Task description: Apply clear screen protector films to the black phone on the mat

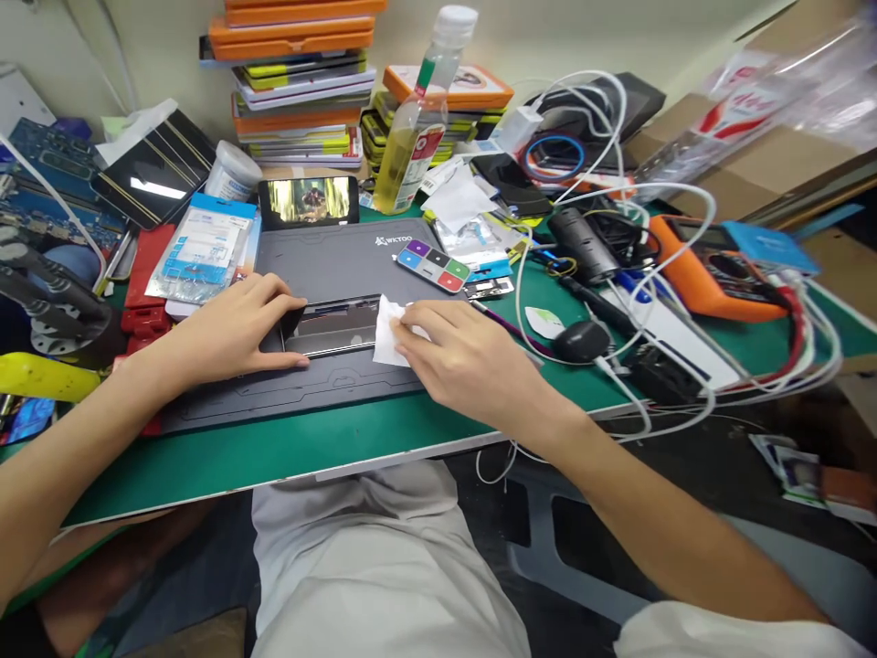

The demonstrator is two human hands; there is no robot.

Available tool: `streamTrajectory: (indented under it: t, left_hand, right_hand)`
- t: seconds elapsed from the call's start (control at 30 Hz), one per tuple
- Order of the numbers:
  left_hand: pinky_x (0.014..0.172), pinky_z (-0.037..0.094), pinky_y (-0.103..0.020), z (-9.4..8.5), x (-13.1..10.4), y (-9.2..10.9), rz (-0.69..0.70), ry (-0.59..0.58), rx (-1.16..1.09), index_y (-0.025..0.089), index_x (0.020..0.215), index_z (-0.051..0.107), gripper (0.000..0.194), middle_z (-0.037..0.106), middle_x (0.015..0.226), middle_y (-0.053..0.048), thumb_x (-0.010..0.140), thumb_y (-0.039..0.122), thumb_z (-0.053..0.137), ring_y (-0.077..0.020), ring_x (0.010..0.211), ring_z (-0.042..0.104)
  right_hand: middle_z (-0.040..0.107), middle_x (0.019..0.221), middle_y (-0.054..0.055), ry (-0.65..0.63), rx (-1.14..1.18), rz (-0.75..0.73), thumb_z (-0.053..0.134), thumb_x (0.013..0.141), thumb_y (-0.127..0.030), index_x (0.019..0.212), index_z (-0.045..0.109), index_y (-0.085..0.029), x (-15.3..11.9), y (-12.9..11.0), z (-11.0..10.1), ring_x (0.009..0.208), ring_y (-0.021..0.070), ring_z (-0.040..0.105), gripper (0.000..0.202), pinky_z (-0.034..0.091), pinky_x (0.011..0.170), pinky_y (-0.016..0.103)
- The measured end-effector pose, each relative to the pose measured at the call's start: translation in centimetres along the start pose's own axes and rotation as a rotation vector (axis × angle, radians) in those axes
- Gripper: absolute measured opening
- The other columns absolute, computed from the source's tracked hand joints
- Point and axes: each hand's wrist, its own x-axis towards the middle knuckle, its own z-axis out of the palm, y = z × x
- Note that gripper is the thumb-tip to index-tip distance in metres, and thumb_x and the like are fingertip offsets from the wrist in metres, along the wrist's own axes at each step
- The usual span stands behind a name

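A dark, glossy phone (335, 326) lies flat on the grey work mat (315, 265). My left hand (239, 331) grips the phone's left end, thumb along the near edge and fingers at the far edge. At the phone's right end, my right hand (456, 356) pinches a white tissue (389, 336), which rests against the screen and covers that end. Behind them, a second phone (310, 201) with a lit picture leans at the mat's far edge. A small case with coloured squares (433, 265) lies near the mat's right edge.
A bottle of yellow liquid (411, 146) stands behind the mat, beside stacked orange boxes (294, 37). Cables, an orange multimeter (716, 270) and a black round device (582, 342) crowd the right. Plastic packets (206, 247) and a dark tool holder (68, 320) are at left.
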Motion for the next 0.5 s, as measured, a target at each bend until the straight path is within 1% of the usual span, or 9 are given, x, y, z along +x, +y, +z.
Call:
streamTrajectory:
  t: [0.03,0.1,0.17,0.23,0.3,0.37,0.4,0.43,0.5]
  left_hand:
    - [0.146,0.05,-0.064,0.0,0.0,0.1,-0.004,-0.003,-0.004,0.022,0.179,0.073,0.097,0.074,0.16,-0.021,0.12,0.098,0.064,-0.0446,0.146,0.072]
    - [0.147,0.049,-0.065,-0.1,0.1,0.2,-0.009,-0.008,-0.008,0.022,0.179,0.073,0.096,0.073,0.161,-0.022,0.12,0.096,0.065,-0.0447,0.146,0.071]
    - [0.145,0.05,-0.065,-0.2,0.1,0.2,-0.011,-0.013,-0.012,0.022,0.178,0.074,0.095,0.074,0.16,-0.022,0.12,0.096,0.065,-0.0444,0.145,0.071]
    - [0.143,0.053,-0.064,-0.4,0.1,0.3,-0.011,-0.017,-0.02,0.022,0.178,0.074,0.096,0.074,0.159,-0.021,0.119,0.097,0.066,-0.0438,0.144,0.072]
    - [0.141,0.054,-0.063,-0.5,0.1,0.2,-0.015,-0.015,-0.034,0.022,0.178,0.074,0.097,0.075,0.158,-0.021,0.118,0.098,0.067,-0.0434,0.144,0.073]
    - [0.142,0.054,-0.063,-0.5,0.0,0.1,-0.021,-0.009,-0.05,0.024,0.178,0.074,0.098,0.076,0.158,-0.021,0.117,0.1,0.068,-0.0439,0.145,0.074]
    - [0.142,0.053,-0.064,-0.4,0.0,0.1,-0.026,-0.004,-0.059,0.025,0.181,0.071,0.1,0.077,0.158,-0.02,0.116,0.101,0.069,-0.0444,0.145,0.074]
    - [0.143,0.053,-0.066,-0.4,-0.1,0.0,-0.031,0.002,-0.068,0.025,0.187,0.063,0.106,0.078,0.158,-0.02,0.115,0.101,0.07,-0.045,0.145,0.075]
    - [0.143,0.053,-0.069,-0.4,-0.2,-0.3,-0.045,0.025,-0.093,0.024,0.202,0.038,0.125,0.08,0.157,-0.02,0.113,0.103,0.073,-0.0458,0.143,0.077]
  right_hand:
    - [0.088,0.127,0.02,-0.002,-0.006,0.003,0.06,0.131,-0.019,0.137,0.09,-0.016,0.2,0.2,0.2,0.124,0.0389,0.08,0.031,0.067,0.108,0.055]
    - [0.088,0.126,0.022,-0.027,0.006,0.013,0.063,0.133,-0.031,0.134,0.091,-0.014,1.4,1.1,0.9,0.121,0.0407,0.078,0.033,0.067,0.107,0.057]
    - [0.087,0.127,0.023,-0.062,0.04,0.017,0.065,0.134,-0.045,0.132,0.093,-0.015,2.9,2.3,1.7,0.12,0.0426,0.077,0.042,0.067,0.106,0.06]
    - [0.087,0.128,0.024,-0.091,0.065,0.005,0.065,0.134,-0.057,0.131,0.094,-0.014,4.3,3.0,2.2,0.121,0.0435,0.076,0.052,0.066,0.107,0.061]
    - [0.086,0.13,0.027,-0.116,0.067,-0.027,0.062,0.133,-0.063,0.133,0.093,-0.01,5.5,2.7,2.5,0.124,0.0447,0.076,0.061,0.065,0.11,0.062]
    - [0.085,0.135,0.03,-0.135,0.073,-0.065,0.06,0.132,-0.068,0.138,0.09,-0.006,6.5,1.6,2.7,0.13,0.0467,0.076,0.069,0.065,0.114,0.063]
    - [0.084,0.137,0.03,-0.141,0.084,-0.083,0.06,0.132,-0.071,0.14,0.089,-0.005,7.0,0.9,2.8,0.133,0.0476,0.075,0.072,0.065,0.115,0.064]
    - [0.084,0.139,0.03,-0.145,0.1,-0.098,0.061,0.131,-0.073,0.143,0.088,-0.006,7.5,0.1,2.9,0.136,0.048,0.075,0.074,0.065,0.116,0.064]
    - [0.083,0.142,0.029,-0.157,0.128,-0.124,0.065,0.128,-0.078,0.146,0.086,-0.008,8.8,-1.5,3.1,0.138,0.047,0.076,0.076,0.065,0.116,0.063]
